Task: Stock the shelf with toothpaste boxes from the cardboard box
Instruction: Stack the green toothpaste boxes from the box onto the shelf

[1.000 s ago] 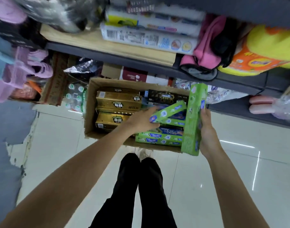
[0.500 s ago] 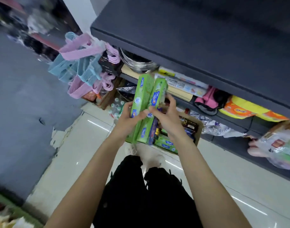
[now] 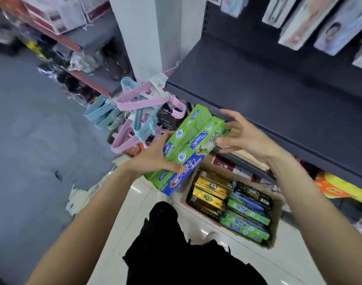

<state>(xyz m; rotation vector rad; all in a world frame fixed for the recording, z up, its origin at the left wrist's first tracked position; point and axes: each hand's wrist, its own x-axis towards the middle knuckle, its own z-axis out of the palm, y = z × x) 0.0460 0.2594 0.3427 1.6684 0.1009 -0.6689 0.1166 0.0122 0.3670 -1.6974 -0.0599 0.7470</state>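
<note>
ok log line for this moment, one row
stage: lifting to shelf | left hand: grips green toothpaste boxes | right hand: fingers spread at their far end | dark shelf: bare | cardboard box: part full

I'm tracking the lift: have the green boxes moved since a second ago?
Yes. The green boxes were low at the cardboard box; now both hands hold them up beside the dark shelf.
</note>
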